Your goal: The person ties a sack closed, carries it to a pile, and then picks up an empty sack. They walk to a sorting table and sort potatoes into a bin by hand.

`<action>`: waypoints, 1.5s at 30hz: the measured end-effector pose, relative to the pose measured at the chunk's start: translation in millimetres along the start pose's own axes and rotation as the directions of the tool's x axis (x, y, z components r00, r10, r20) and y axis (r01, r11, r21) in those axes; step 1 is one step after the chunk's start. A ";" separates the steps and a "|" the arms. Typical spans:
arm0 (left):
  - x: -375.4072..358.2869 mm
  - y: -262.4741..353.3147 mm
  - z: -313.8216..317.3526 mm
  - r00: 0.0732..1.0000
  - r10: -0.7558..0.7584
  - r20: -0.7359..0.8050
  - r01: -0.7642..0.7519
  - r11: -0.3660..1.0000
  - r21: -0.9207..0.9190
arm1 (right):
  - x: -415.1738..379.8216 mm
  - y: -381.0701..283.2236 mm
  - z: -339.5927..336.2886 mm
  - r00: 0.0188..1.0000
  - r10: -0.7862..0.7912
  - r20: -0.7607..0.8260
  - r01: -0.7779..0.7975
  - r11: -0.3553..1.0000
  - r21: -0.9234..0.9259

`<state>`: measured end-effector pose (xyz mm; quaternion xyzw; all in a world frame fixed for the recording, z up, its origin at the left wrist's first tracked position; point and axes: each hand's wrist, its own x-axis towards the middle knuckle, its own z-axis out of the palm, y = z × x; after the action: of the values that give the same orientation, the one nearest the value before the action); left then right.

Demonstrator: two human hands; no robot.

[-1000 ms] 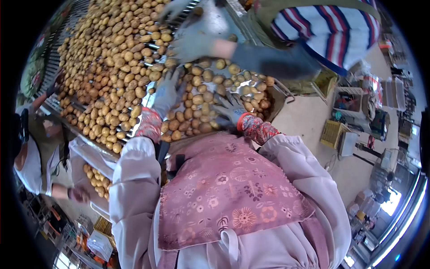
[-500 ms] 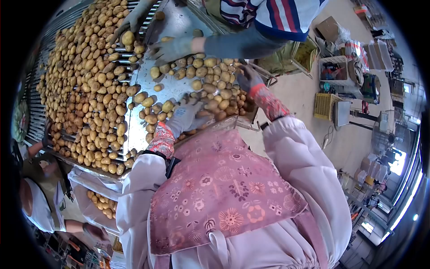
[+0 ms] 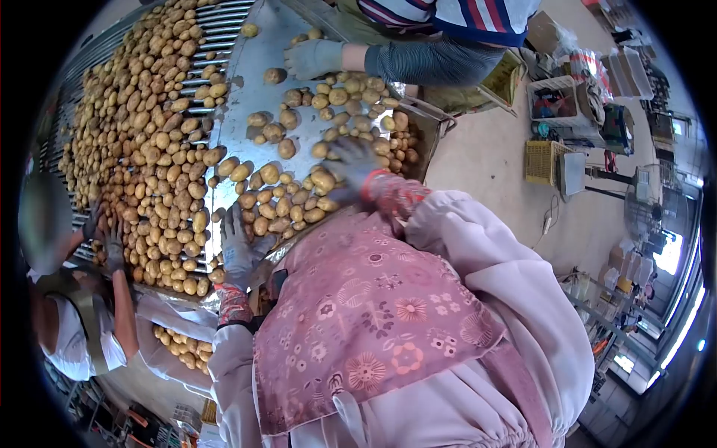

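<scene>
Many potatoes (image 3: 278, 207) lie loose on a sloping sheet-metal table (image 3: 246, 97). My left hand (image 3: 239, 250), in a grey glove, rests at the table's near left edge beside the potatoes; its fingers are stretched out and the thumb is apart. Over the potatoes on the near right is my right hand (image 3: 354, 166), gloved and somewhat blurred, with its fingers spread against several of them. No potato shows in the grip of either hand.
A roller rack (image 3: 224, 22) on the left carries a dense potato layer. Across the table, another person's gloved hand (image 3: 315, 60) touches the metal; a second person works at the left. Potatoes fill a white sack (image 3: 179, 347). Crates (image 3: 541, 163) stand on the right floor.
My left hand has moved left, off the potatoes to the table's edge. My right hand has swept left from the far right end. The person opposite has drawn their hand back.
</scene>
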<state>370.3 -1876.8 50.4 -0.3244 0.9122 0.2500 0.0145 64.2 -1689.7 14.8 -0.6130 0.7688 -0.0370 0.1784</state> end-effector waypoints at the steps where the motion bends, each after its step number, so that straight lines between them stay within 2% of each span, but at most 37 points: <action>1: 3.8 9.5 -8.7 0.995 -0.059 0.086 0.060 0.998 -0.015 | -11.1 7.9 -9.4 0.997 0.067 0.026 -0.068 0.997 0.046; 2: 8.0 15.5 -13.7 0.979 -0.119 0.166 0.125 0.992 -0.028 | -20.9 17.3 -20.6 0.990 0.127 0.055 -0.132 0.988 0.086; 3: 10.1 13.4 -7.9 0.988 -0.063 0.142 0.077 0.993 -0.092 | -28.7 28.0 -23.9 0.986 0.164 0.041 -0.166 0.986 0.036; 4: 14.5 12.6 3.9 0.988 -0.086 0.125 0.083 0.996 0.034 | -37.5 37.9 -24.1 0.978 0.206 0.026 -0.205 0.979 -0.011; 6: 32.3 47.9 -9.1 0.958 -0.173 0.230 0.163 0.985 0.062 | -49.2 62.7 -23.2 0.931 0.365 0.011 -0.365 0.931 0.004; 8: 48.0 67.3 -5.1 0.963 -0.126 0.238 0.120 0.992 0.037 | -54.7 90.2 -26.5 0.866 0.500 0.014 -0.500 0.866 0.024; 9: 54.8 70.8 6.1 0.976 -0.086 0.200 0.110 0.987 -0.115 | -52.2 100.3 -30.6 0.846 0.534 0.001 -0.532 0.843 0.072; 10: 64.4 77.7 22.8 0.979 -0.078 0.189 0.114 0.976 -0.187 | -47.9 108.4 -38.6 0.823 0.568 -0.010 -0.563 0.818 0.122; 11: 75.3 95.6 25.5 0.956 -0.085 0.282 0.157 0.957 -0.243 | -45.2 126.1 -35.1 0.876 0.471 -0.104 -0.460 0.880 0.119; 12: 91.8 40.9 133.2 0.919 0.277 0.280 -0.283 0.959 -0.018 | -38.5 124.4 -50.2 0.894 0.433 -0.116 -0.423 0.901 0.102; 13: 84.3 130.2 29.2 0.920 -0.061 0.386 0.229 0.884 -0.408 | -27.3 121.7 -60.3 0.893 0.430 -0.134 -0.415 0.901 0.125; 14: 96.0 113.8 76.6 0.953 0.148 0.266 0.093 0.690 -0.718 | -12.8 116.5 -70.3 0.891 0.429 -0.152 -0.408 0.901 0.149; 16: 93.4 137.2 53.1 0.896 0.221 0.384 0.328 0.253 -0.910 | 18.7 114.3 -85.3 0.910 0.401 -0.105 -0.382 0.910 0.160; 18: 88.3 123.7 46.5 0.909 0.223 0.352 0.279 0.303 -0.911 | 52.4 109.2 -102.9 0.931 0.364 0.010 -0.360 0.915 0.184; 20: 79.9 105.2 36.0 0.917 0.229 0.326 0.231 0.359 -0.904 | 78.7 104.4 -99.2 0.932 0.362 -0.009 -0.355 0.919 0.172; 22: 61.9 84.1 23.1 0.996 0.071 0.062 0.001 0.647 -0.763 | 102.9 100.0 -94.2 0.922 0.384 -0.046 -0.375 0.917 0.133; 23: 49.0 66.3 24.8 0.999 -0.007 -0.038 -0.023 0.697 -0.716 | 115.4 103.3 -90.9 0.912 0.404 -0.067 -0.396 0.911 0.111; 24: 34.7 51.4 27.3 0.987 -0.071 -0.142 -0.043 0.743 -0.668 | 135.9 122.7 -28.5 0.873 0.447 -0.197 -0.468 0.880 -0.076; 26: 8.2 44.6 3.8 0.912 -0.071 -0.404 -0.092 0.925 -0.369 | 114.6 53.4 -51.8 0.863 0.505 0.022 -0.501 0.860 -0.099; 28: -21.4 24.0 10.6 0.890 -0.319 -0.325 0.107 0.840 -0.532 | 102.6 21.4 -26.0 0.894 0.419 -0.156 -0.413 0.908 0.073; 30: -39.1 27.1 6.8 0.895 -0.370 -0.250 0.113 0.729 -0.675 | 79.8 -7.0 -37.6 0.954 0.294 -0.065 -0.292 0.956 0.038; 31: -42.9 27.3 -3.6 0.908 -0.418 0.022 0.341 0.709 -0.617 | 71.4 -15.6 -33.9 0.967 0.244 -0.068 -0.238 0.968 0.085; 32: -39.2 29.9 -4.0 0.915 -0.401 0.034 0.336 0.714 -0.615 | 62.6 -24.2 -28.8 0.978 0.193 -0.073 -0.183 0.974 0.131; 33: -33.2 33.0 -2.9 0.946 -0.325 -0.003 0.293 0.856 -0.425 | 54.0 -31.4 -15.1 0.986 0.151 -0.077 -0.142 0.984 0.108; 34: -25.4 35.2 -1.3 0.971 -0.237 -0.031 0.225 0.951 -0.214 | 42.4 -35.3 -27.4 0.997 0.062 0.037 -0.065 0.994 0.084; 35: -14.9 29.3 9.1 0.983 -0.181 -0.005 0.167 0.918 -0.359 | 33.8 -31.7 -23.9 1.000 0.004 0.020 -0.005 0.998 0.062; 36: -5.8 25.9 20.3 0.986 -0.168 0.010 0.167 0.962 -0.216 | 26.6 -27.2 -18.8 0.998 -0.058 0.005 0.058 0.998 0.039; 37: 3.8 31.3 19.7 0.986 -0.165 0.026 0.167 0.966 -0.195 | 19.5 -20.0 -15.5 0.999 -0.045 -0.003 0.045 0.998 0.039; 39: 19.0 35.6 22.3 0.989 -0.145 0.038 0.149 0.974 -0.169 | 5.4 3.7 -13.8 0.987 -0.134 -0.087 0.143 0.984 0.110; 40: 24.8 32.2 29.4 0.994 -0.098 0.038 0.105 0.955 -0.277 | -4.3 13.8 -15.5 0.988 -0.121 -0.098 0.132 0.985 0.108; 41: 27.1 34.3 28.6 0.998 -0.052 0.036 0.062 0.923 -0.380 | -16.5 22.6 -18.1 0.984 0.031 -0.176 -0.013 0.994 0.104; 42: 24.1 37.5 27.5 0.999 -0.040 0.037 0.051 0.925 -0.377 | -32.0 29.9 -20.7 0.952 0.179 -0.250 -0.155 0.981 0.113; 44: 20.5 58.6 12.6 0.978 -0.099 0.186 0.126 0.982 -0.144 | -69.7 42.2 -32.5 0.823 0.440 -0.358 -0.340 0.888 0.311; 45: 17.5 55.7 18.1 0.990 -0.048 0.129 0.069 0.985 -0.160 | -89.1 50.4 -24.0 0.733 0.551 -0.399 -0.403 0.824 0.399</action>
<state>320.6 -1841.5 56.2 -0.3349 0.8759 0.3434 0.0519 26.2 -1596.1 43.7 -0.3290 0.9066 -0.2562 0.0642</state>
